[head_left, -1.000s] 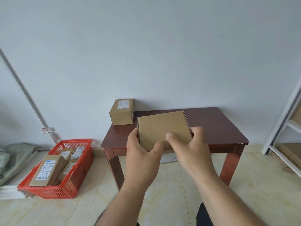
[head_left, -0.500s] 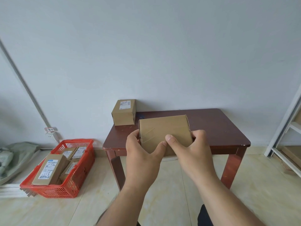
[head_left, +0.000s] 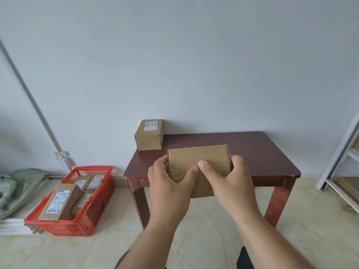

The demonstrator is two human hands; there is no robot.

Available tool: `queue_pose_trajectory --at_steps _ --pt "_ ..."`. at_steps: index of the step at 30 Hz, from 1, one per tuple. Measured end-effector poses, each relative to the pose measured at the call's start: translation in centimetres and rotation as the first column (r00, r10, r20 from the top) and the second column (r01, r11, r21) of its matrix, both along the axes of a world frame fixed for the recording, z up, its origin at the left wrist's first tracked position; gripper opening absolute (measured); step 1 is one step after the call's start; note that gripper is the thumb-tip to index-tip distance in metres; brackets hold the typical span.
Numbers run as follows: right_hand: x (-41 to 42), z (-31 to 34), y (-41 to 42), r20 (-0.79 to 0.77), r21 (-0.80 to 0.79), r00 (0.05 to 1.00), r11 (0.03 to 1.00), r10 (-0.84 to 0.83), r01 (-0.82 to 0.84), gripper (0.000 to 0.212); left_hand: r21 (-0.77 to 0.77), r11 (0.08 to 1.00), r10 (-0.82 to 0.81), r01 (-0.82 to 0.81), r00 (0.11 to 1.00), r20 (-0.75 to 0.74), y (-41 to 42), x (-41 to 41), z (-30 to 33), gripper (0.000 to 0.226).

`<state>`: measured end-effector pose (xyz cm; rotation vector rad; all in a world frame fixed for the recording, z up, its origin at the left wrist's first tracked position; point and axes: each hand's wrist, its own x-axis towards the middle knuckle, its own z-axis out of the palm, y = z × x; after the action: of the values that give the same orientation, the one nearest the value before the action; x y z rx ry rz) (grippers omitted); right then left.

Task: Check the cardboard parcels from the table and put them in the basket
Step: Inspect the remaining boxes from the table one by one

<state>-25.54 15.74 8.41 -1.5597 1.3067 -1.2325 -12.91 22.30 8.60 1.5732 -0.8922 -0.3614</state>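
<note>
I hold a plain brown cardboard parcel (head_left: 198,162) in the air over the front edge of the dark red table (head_left: 258,152). My left hand (head_left: 171,183) grips its left end and my right hand (head_left: 229,181) grips its right end, both thumbs on the near face. Clear tape shows on that face. A second parcel (head_left: 149,135) with a white label stands on the table's far left corner against the wall. The red basket (head_left: 91,216) sits on the floor to the left and holds several labelled parcels (head_left: 60,200).
A white shelf frame (head_left: 342,162) stands at the right edge. A green sack (head_left: 15,185) lies on the floor at the far left, beside a wall socket (head_left: 62,162). Pale floor tiles stretch between basket and table.
The parcel has turned in my hands, its top tipping away, so a different taped face points toward me. Both hands kept their grip. The view shifted slightly.
</note>
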Motion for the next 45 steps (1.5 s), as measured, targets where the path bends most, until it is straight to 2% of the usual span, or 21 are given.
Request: queue_pose_trajectory --at_steps 11,14,18,20,23,25,27,32,36,41,45 --pt "0.0 0.4 0.2 -0.017 0.019 1.000 1.000 -0.007 0.008 0.055 -0.025 1.000 -0.005 0.004 0.999 -0.053 0.2 -0.4 0.3 0.052" --pt "0.0 0.8 0.1 -0.015 0.028 1.000 1.000 -0.007 0.007 0.058 -0.039 0.999 -0.003 0.000 0.998 -0.056 0.1 -0.6 0.0 0.058" --pt "-0.1 0.3 0.8 -0.040 -0.003 0.999 1.000 -0.005 0.005 0.059 -0.047 0.999 0.009 -0.012 0.999 -0.048 -0.1 0.1 0.4 0.082" --pt "-0.2 0.2 1.1 -0.035 -0.009 0.999 1.000 -0.002 0.001 0.057 -0.046 0.999 0.020 -0.020 1.000 -0.012 -0.1 0.4 0.6 0.076" --pt "-0.1 0.7 0.8 0.022 0.038 1.000 0.999 -0.002 0.001 0.056 -0.066 0.997 0.035 -0.038 0.999 -0.033 0.1 0.0 0.2 0.064" --pt "0.0 1.1 0.6 0.046 0.080 0.999 0.997 0.001 -0.004 0.056 -0.061 0.997 0.035 -0.038 0.998 -0.051 0.3 -0.4 -0.2 0.065" --pt "0.1 1.1 0.7 0.065 0.110 0.998 0.994 -0.002 -0.006 0.057 -0.054 0.998 0.019 -0.023 0.997 -0.074 0.4 -0.7 -0.5 0.066" --pt "0.6 -0.1 1.5 0.136 0.172 0.991 0.985 0.001 -0.024 0.051 -0.020 0.999 -0.042 0.040 0.994 -0.100 0.3 -0.3 -0.1 0.049" --pt "0.8 -0.5 1.8 0.239 0.183 0.971 0.981 0.018 -0.063 0.045 0.000 0.995 -0.095 0.095 0.988 -0.121 -0.1 0.3 0.0 0.052" --pt "0.8 -1.3 1.7 0.195 0.131 0.980 0.989 0.038 -0.065 0.062 -0.002 0.992 -0.129 0.130 0.982 -0.137 0.3 0.4 -0.7 0.063" --pt "1.0 -1.8 1.4 0.132 0.084 0.991 0.996 0.018 -0.029 0.074 -0.031 0.997 -0.070 0.066 0.986 -0.149 0.5 -0.2 -1.6 0.069"
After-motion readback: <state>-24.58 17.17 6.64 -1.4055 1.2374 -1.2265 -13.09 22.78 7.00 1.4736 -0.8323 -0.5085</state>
